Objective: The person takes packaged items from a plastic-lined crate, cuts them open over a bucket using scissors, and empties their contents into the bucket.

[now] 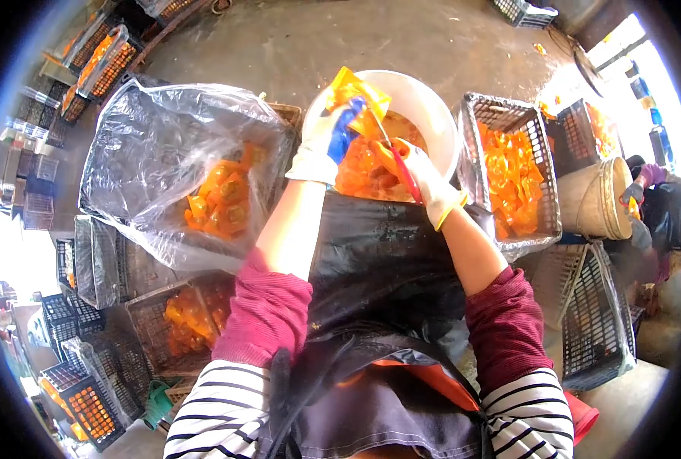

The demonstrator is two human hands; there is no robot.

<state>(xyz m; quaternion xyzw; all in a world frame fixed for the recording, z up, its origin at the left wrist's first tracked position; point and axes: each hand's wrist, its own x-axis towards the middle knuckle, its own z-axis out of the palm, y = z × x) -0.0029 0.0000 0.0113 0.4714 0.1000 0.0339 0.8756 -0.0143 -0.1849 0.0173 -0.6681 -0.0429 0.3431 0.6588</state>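
Above the white tub [441, 122], the gloved left hand [329, 139] pinches an orange plastic packet [348, 86]; the gloved right hand [426, 177] is closed around a red-handled cutting tool [407, 170], its blade against the packet. Left of the tub sits a plastic-lined crate [138, 145]; right, a black crate [550, 164], both holding orange pieces [225, 191].

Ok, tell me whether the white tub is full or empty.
Partly full: the white tub holds orange pieces, with bare wall showing above them.
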